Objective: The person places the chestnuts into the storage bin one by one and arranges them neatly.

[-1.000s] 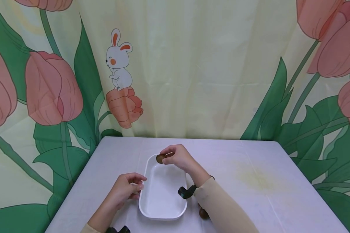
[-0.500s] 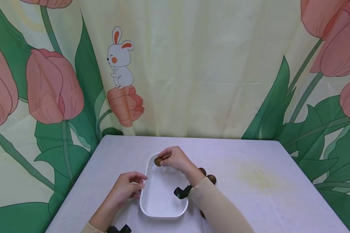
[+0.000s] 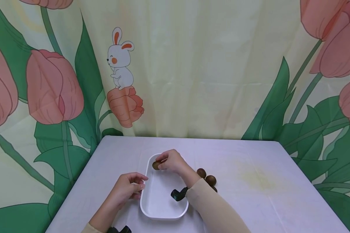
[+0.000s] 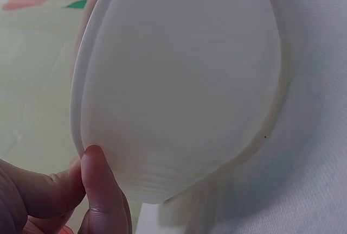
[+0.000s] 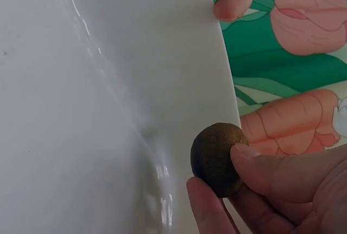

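A white rounded tray [image 3: 163, 200] lies on the cloth-covered table. My left hand [image 3: 126, 187] holds its left rim; in the left wrist view the thumb [image 4: 103, 196] presses against the tray's outer wall [image 4: 179, 93]. Inside the far left corner, my right hand [image 3: 170, 163] pinches a round brown ball [image 3: 156, 165] between thumb and fingers. The right wrist view shows that ball [image 5: 217, 158] as dark brown and mottled, close to the tray's side wall. A left fingertip [image 5: 230, 6] shows at the rim above it.
To the right of the tray several more brown balls [image 3: 211, 180] sit together on the white tablecloth [image 3: 250, 200], partly behind the right forearm. Black wrist cameras [image 3: 179, 194] stick out from both wrists. A printed tulip-and-rabbit curtain [image 3: 198, 64] hangs behind the table.
My right hand has lowered the ball slightly and shifted it left into the tray's far corner. As the forearm moved, more balls came into view on the right. The left hand stays put.
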Available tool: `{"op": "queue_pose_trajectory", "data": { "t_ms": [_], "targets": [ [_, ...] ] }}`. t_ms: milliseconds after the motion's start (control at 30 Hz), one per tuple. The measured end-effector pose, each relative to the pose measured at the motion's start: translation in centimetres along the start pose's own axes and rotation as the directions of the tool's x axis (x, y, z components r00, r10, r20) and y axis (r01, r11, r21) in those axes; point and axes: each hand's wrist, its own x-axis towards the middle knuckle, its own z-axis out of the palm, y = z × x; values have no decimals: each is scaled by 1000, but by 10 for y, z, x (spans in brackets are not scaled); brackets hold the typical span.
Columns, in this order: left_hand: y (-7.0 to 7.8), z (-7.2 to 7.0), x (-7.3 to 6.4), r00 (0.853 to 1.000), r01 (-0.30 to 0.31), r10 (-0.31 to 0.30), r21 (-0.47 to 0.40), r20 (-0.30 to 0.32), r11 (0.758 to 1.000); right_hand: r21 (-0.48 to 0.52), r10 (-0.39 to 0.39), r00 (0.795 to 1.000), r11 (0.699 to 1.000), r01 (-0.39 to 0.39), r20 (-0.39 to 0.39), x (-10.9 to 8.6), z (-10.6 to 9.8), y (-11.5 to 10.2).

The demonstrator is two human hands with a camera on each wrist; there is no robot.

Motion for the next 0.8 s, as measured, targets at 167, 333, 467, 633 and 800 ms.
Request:
{"op": "queue_pose_trajectory", "data": {
  "t_ms": [167, 333, 467, 633, 800],
  "targets": [
    [1, 0, -1, 1000, -5, 5, 3, -4, 1000, -34, 22, 1000, 999, -23, -16, 1, 2, 1],
    [1, 0, -2, 1000, -1, 1, -3, -1, 1000, -116, 34, 999, 993, -38, -34, 3, 3, 6],
    [2, 0, -2, 1000, 1, -1, -6, -2, 1000, -165, 41, 998, 985, -47, -38, 3, 4, 7],
    [2, 0, -3, 1000, 8, -8, -10, 1, 1000, -256, 32, 999, 966, -41, -39, 5, 6, 9],
    [2, 1, -3, 1000, 11, -11, -8, -1, 1000, -319, 16, 999, 947, -27, -38, 6, 7, 10]
  ]
}}
